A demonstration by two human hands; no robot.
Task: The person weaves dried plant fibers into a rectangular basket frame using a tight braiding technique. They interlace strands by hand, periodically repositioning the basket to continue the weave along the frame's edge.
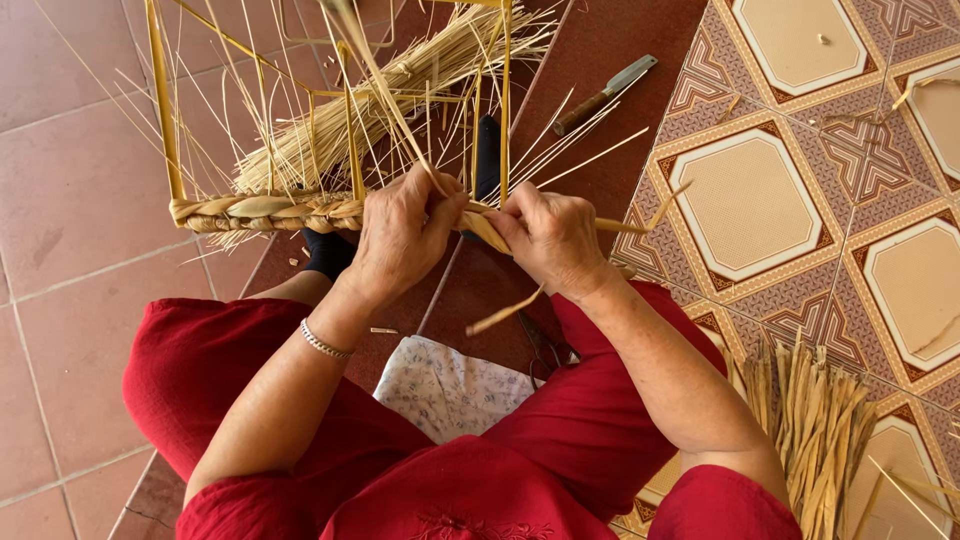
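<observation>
Both hands up at the braided pale-straw rim [270, 212] of a yellow wire frame [165, 120], near the floor's middle. Left hand [400, 238] pinches the flat straw strands [480, 225]; right hand [550, 240] is closed on them too. Wooden-handled knife [605, 93] lies w/ blade toward the patterned tiles [750, 200]; loose straw bundle [815, 425] at lower right.

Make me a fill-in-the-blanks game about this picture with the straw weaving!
1. The left hand and right hand work a plaited straw border on a frame coloured ____.
2. A bracelet sits on the ____ wrist.
3. The knife lies on the ____.
4. The person's clothes are ____.

Missing words: yellow; left; floor; red
</observation>
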